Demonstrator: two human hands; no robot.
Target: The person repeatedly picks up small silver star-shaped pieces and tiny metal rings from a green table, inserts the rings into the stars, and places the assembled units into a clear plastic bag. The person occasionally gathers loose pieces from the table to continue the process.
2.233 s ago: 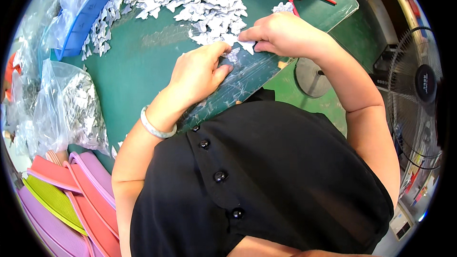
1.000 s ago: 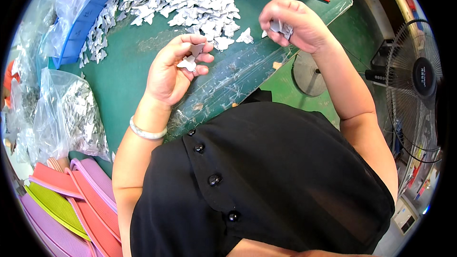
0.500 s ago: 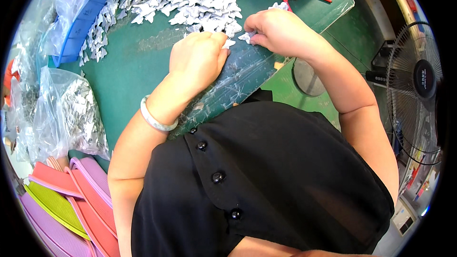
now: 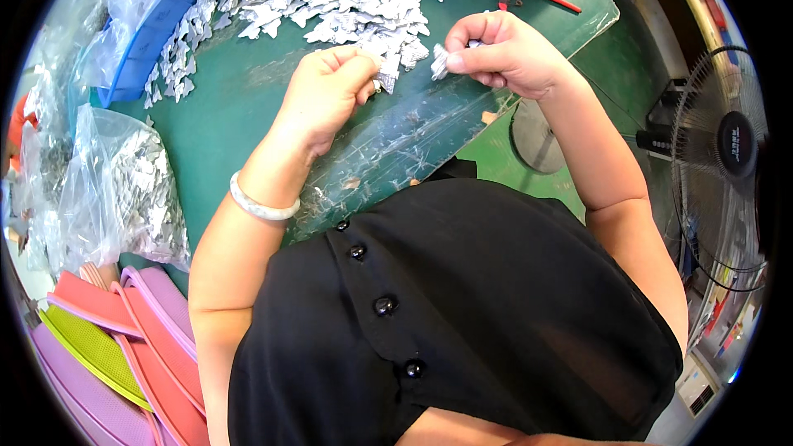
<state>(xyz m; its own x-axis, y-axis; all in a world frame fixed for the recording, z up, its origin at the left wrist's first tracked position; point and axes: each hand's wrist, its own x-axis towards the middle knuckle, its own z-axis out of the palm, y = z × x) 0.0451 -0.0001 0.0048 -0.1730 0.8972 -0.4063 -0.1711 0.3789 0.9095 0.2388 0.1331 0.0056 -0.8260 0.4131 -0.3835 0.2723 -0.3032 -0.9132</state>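
Right fingers [image 4: 472,59] are pinching a silvery piece [image 4: 440,63]; curled left fingers [image 4: 357,71] are hiding any hold, scratched tabletop [image 4: 405,136] stretching toward its near edge.

Green bench [image 4: 227,120], scratched along near edge, paler at worn right corner. Floor [image 4: 494,149] right of bench green: bright beside bench, darker farther out. Round grey base [image 4: 537,139] on floor, near bench edge. Black fan [image 4: 738,144] well right of bench. Pale panel [image 4: 652,21] beyond bench's right corner.
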